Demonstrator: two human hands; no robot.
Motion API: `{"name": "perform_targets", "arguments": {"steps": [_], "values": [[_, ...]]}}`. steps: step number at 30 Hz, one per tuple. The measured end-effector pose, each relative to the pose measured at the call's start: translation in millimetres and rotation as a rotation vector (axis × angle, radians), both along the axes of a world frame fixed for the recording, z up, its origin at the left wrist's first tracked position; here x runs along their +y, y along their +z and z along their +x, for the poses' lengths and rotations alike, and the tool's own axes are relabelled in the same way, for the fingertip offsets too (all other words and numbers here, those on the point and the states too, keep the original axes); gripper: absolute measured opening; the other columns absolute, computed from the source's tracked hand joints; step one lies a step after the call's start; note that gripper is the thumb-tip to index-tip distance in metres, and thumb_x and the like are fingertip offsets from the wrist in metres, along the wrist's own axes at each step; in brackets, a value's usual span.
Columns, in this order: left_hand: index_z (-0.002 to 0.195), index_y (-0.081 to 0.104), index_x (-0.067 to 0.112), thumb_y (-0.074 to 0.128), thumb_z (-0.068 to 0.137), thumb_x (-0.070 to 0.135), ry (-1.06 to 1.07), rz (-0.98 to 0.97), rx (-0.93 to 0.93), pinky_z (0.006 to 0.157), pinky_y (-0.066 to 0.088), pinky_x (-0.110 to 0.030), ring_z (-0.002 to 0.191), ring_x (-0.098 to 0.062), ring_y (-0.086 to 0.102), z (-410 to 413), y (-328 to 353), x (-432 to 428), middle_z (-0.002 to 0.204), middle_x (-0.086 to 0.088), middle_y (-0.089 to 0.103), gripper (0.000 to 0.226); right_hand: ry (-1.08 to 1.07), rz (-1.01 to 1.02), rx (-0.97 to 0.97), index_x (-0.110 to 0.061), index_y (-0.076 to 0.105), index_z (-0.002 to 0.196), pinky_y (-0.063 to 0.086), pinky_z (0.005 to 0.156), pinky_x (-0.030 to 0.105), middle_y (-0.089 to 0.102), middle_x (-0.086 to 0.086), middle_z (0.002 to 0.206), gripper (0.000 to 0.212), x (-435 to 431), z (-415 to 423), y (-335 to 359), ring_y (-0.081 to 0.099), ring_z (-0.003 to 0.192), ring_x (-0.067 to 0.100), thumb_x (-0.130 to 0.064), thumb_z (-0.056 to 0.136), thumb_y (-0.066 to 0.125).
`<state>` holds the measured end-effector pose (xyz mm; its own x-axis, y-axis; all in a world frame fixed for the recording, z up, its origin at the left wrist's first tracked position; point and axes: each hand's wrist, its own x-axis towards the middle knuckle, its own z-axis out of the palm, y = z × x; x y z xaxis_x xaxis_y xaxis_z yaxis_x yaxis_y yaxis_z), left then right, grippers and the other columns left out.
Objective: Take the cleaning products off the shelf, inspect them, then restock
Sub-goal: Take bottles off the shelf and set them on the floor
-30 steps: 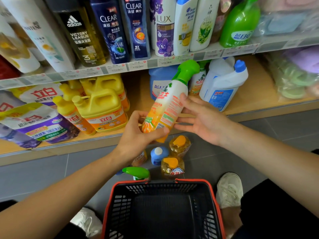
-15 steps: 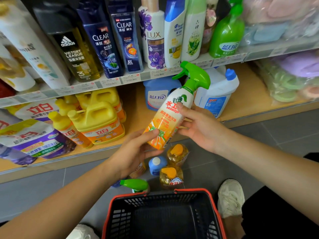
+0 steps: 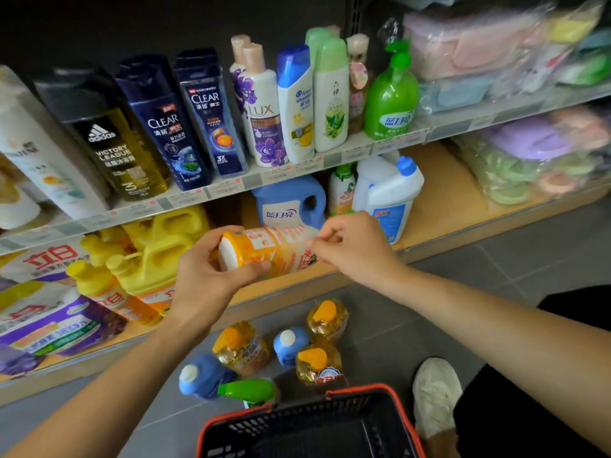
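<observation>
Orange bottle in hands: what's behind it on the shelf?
A blue detergent jug, a small green-topped spray bottle and a white blue-capped bottle. The bases of the first two are covered by the orange bottle and the right hand.

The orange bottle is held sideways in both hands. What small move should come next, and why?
Probably tilt the orange bottle upright for restocking: the left hand grips its base, the right hand its top end, and the lower shelf shows bare wood behind it.

Lower shelf (image 3: 453, 196) lies open right of white jug (image 3: 393, 196).
</observation>
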<state>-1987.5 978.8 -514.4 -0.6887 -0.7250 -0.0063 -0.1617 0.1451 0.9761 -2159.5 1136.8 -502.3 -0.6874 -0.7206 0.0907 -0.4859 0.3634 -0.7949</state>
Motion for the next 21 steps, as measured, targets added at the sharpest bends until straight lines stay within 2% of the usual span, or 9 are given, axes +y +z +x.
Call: {"name": "perform_targets", "arguments": {"steps": [1, 4, 6, 8, 11, 13, 16, 18, 21], "values": [[0.116, 0.068, 0.026, 0.1, 0.048, 0.039, -0.013, -0.048, -0.004, 0.069, 0.06, -0.022, 0.094, -0.008, 0.072, -2, 2, 3, 0.101, 0.008, 0.074, 0.076, 0.06, -0.039, 0.071, -0.018, 0.075, 0.09, 0.052, 0.071, 0.022, 0.074, -0.006, 0.08, 0.014, -1, 0, 4, 0.068, 0.075, 0.003, -0.029, 0.081, 0.08], [0.119, 0.067, 0.026, 0.091, 0.053, 0.039, -0.054, -0.157, 0.022, 0.07, 0.056, -0.015, 0.095, 0.0, 0.069, -7, 12, 10, 0.102, 0.014, 0.071, 0.071, 0.273, 0.055, 0.183, -0.021, 0.056, 0.137, 0.046, 0.094, 0.028, 0.06, -0.004, 0.127, 0.074, -3, -3, 3, 0.054, 0.114, 0.01, -0.035, 0.072, 0.087], [0.122, 0.066, 0.026, 0.09, 0.055, 0.037, -0.091, -0.217, 0.048, 0.074, 0.055, -0.014, 0.1, 0.0, 0.067, -9, 20, 12, 0.105, 0.015, 0.071, 0.072, 0.353, 0.11, 0.187, -0.023, 0.043, 0.15, 0.044, 0.103, 0.037, 0.052, -0.003, 0.141, 0.094, -5, 0, 1, 0.048, 0.127, 0.016, -0.039, 0.07, 0.089], [0.127, 0.065, 0.024, 0.09, 0.057, 0.036, -0.151, -0.288, 0.063, 0.078, 0.054, -0.012, 0.105, 0.001, 0.066, -8, 25, 15, 0.111, 0.014, 0.07, 0.075, 0.395, 0.057, 0.123, -0.022, 0.043, 0.15, 0.048, 0.102, 0.042, 0.057, -0.004, 0.138, 0.095, -6, 2, -2, 0.053, 0.126, 0.015, -0.037, 0.069, 0.091], [0.137, 0.06, 0.024, 0.089, 0.066, 0.035, -0.2, -0.401, 0.072, 0.088, 0.053, -0.016, 0.115, -0.003, 0.062, -6, 29, 23, 0.124, 0.011, 0.066, 0.078, 0.38, -0.058, 0.011, -0.019, 0.053, 0.14, 0.054, 0.095, 0.043, 0.066, -0.003, 0.125, 0.084, -5, 2, -4, 0.063, 0.115, 0.012, -0.025, 0.066, 0.094], [0.139, 0.06, 0.018, 0.084, 0.077, 0.032, -0.224, -0.523, 0.119, 0.097, 0.052, -0.023, 0.127, -0.007, 0.057, -4, 30, 24, 0.135, 0.004, 0.062, 0.068, 0.371, -0.121, -0.083, -0.016, 0.054, 0.137, 0.054, 0.096, 0.042, 0.067, -0.002, 0.123, 0.081, -3, 2, -6, 0.064, 0.114, 0.012, -0.017, 0.066, 0.094], [0.131, 0.066, 0.013, 0.074, 0.089, 0.022, -0.299, -0.624, 0.183, 0.102, 0.052, -0.029, 0.139, -0.01, 0.048, 0, 30, 23, 0.15, -0.005, 0.051, 0.043, 0.353, -0.179, -0.172, -0.018, 0.054, 0.133, 0.053, 0.099, 0.041, 0.066, -0.001, 0.124, 0.078, -2, 3, -8, 0.064, 0.116, 0.012, -0.011, 0.066, 0.093], [0.128, 0.067, 0.009, 0.069, 0.092, 0.017, -0.355, -0.662, 0.219, 0.108, 0.049, -0.038, 0.142, -0.018, 0.046, 3, 27, 24, 0.153, -0.01, 0.047, 0.038, 0.338, -0.202, -0.171, -0.022, 0.053, 0.133, 0.053, 0.1, 0.039, 0.066, -0.003, 0.124, 0.08, -2, 4, -7, 0.064, 0.116, 0.012, -0.011, 0.066, 0.094], [0.125, 0.067, 0.005, 0.068, 0.092, 0.012, -0.39, -0.738, 0.261, 0.109, 0.047, -0.048, 0.139, -0.027, 0.05, 3, 23, 27, 0.149, -0.013, 0.051, 0.034, 0.342, -0.225, -0.15, -0.024, 0.052, 0.134, 0.054, 0.098, 0.039, 0.064, -0.008, 0.121, 0.081, -3, 5, -7, 0.063, 0.116, 0.014, -0.012, 0.065, 0.094]]}}
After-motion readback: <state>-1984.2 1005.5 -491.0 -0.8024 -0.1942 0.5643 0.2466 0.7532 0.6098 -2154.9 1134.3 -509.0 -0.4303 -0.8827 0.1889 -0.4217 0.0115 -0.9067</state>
